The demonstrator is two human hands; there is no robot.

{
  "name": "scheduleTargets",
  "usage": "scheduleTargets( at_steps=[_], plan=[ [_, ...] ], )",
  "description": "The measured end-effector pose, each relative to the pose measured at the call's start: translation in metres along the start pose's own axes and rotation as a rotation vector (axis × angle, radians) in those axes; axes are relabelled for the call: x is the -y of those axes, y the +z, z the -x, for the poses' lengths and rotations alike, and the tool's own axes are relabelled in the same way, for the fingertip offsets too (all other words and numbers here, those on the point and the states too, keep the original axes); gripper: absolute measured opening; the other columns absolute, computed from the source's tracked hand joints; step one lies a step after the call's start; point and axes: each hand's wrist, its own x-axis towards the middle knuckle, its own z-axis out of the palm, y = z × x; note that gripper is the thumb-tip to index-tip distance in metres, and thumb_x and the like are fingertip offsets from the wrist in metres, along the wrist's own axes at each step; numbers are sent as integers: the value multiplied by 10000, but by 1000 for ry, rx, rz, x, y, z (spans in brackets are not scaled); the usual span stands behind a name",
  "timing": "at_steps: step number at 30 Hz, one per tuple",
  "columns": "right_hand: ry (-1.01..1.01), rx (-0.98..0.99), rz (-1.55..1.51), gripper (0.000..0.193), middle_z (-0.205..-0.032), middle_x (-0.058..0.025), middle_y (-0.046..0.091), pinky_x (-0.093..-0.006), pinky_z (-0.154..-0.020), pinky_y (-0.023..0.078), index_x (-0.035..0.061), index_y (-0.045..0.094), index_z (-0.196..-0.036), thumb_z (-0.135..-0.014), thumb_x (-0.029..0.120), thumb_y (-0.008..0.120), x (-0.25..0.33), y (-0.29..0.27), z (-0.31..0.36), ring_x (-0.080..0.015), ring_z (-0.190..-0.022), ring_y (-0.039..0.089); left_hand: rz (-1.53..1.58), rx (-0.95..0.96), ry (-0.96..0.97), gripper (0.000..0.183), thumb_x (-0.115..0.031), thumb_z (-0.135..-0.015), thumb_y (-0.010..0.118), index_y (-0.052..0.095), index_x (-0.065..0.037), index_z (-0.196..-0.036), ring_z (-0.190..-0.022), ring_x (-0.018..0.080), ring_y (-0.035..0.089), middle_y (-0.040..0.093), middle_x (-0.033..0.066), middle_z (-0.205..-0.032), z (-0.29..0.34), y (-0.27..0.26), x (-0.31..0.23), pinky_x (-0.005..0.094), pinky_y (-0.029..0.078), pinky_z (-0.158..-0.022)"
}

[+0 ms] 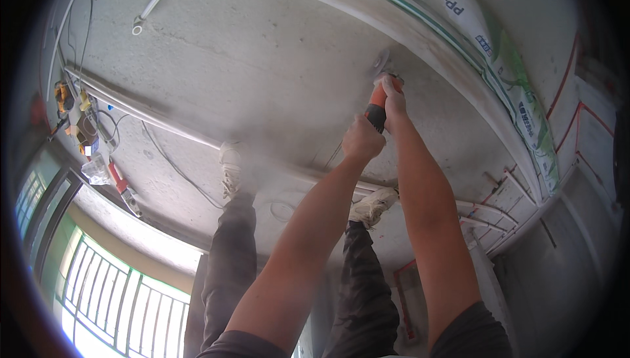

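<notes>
Both my arms reach forward over the dusty concrete floor, holding an orange and black angle grinder (377, 97). My left hand (363, 140) is wrapped round the rear of its black handle. Further forward, my right hand (392, 99) grips the front of the body by the head, the thumb pointing ahead. The grinder's disc (381, 61) is at or just above the concrete; the exact contact is not clear. Hazy dust hangs around the tool and my feet. A power cord (336, 154) seems to trail from behind my left hand.
White pipes (154, 128) lie across the floor by my shoes (230, 164). A long plastic-wrapped bundle (505, 85) runs along the right. Several tools, including a red and grey power tool (119, 181), lie at left near a loose cable (172, 161). A railed window (118, 292) is lower left.
</notes>
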Motion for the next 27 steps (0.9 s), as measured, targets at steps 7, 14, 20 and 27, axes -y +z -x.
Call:
scheduleTargets(
  at_steps=[7, 14, 20, 27],
  plan=[
    [51, 46, 28, 479, -1050, -42, 675, -424, -777, 612, 123, 595, -1282, -1083, 543, 707, 2, -9, -9, -202, -868, 686, 27, -13, 5, 647, -179, -801, 855, 562, -15, -1354, -1191, 427, 753, 774, 220, -1218, -3, 6, 0, 526, 598, -1016],
    [16, 102, -7, 364, -1080, -33, 666, -404, -818, 589, 120, 626, -1243, -1085, 431, 732, -5, -11, -20, -185, -952, 660, 47, 34, -25, 679, -198, -788, 887, 563, -27, -1360, -1218, 431, 741, 765, 222, -1250, -6, 2, 0, 536, 593, -1024],
    [-17, 1, 3, 294, -1116, -32, 665, -387, -903, 567, 109, 657, -1208, -1087, 368, 725, -6, -5, -19, -179, -1015, 648, 38, 29, -39, 695, -214, -772, 894, 576, -29, -1362, -1220, 430, 738, 763, 215, -1251, -4, -1, -3, 536, 585, -1022],
    [-95, 12, 28, 270, -1101, -24, 658, -392, -898, 564, 98, 661, -1203, -1098, 344, 697, 6, 7, 2, -179, -1000, 639, 43, 47, -63, 655, -200, -801, 857, 578, -33, -1370, -1237, 436, 735, 759, 221, -1281, -7, -3, -2, 539, 586, -1042]
  ],
)
